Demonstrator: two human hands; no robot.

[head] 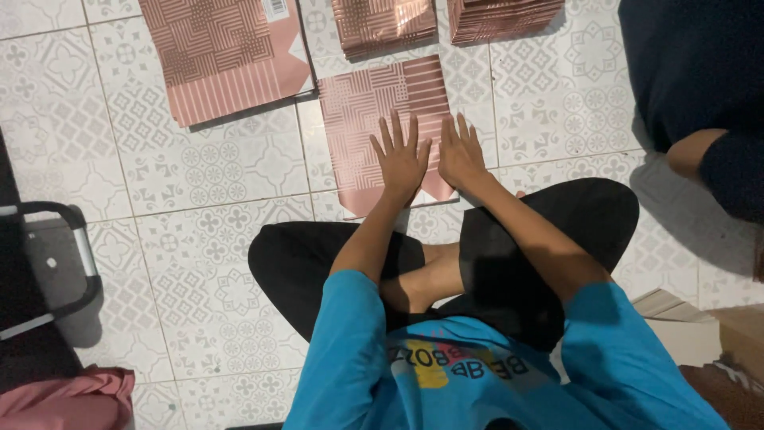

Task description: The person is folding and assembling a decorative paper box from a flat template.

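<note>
I sit cross-legged on a patterned tile floor. A flat pink paper bag with shiny geometric stripes lies on the tiles in front of my knees. My left hand presses flat on its lower middle, fingers spread. Beside it, my right hand also lies flat on the bag's lower right part, palm down. Neither hand grips anything.
A larger flat pink bag lies at the upper left. More folded pink bags and a stack sit at the top. Another person in dark clothes is at the right. A black frame stands left; cardboard at lower right.
</note>
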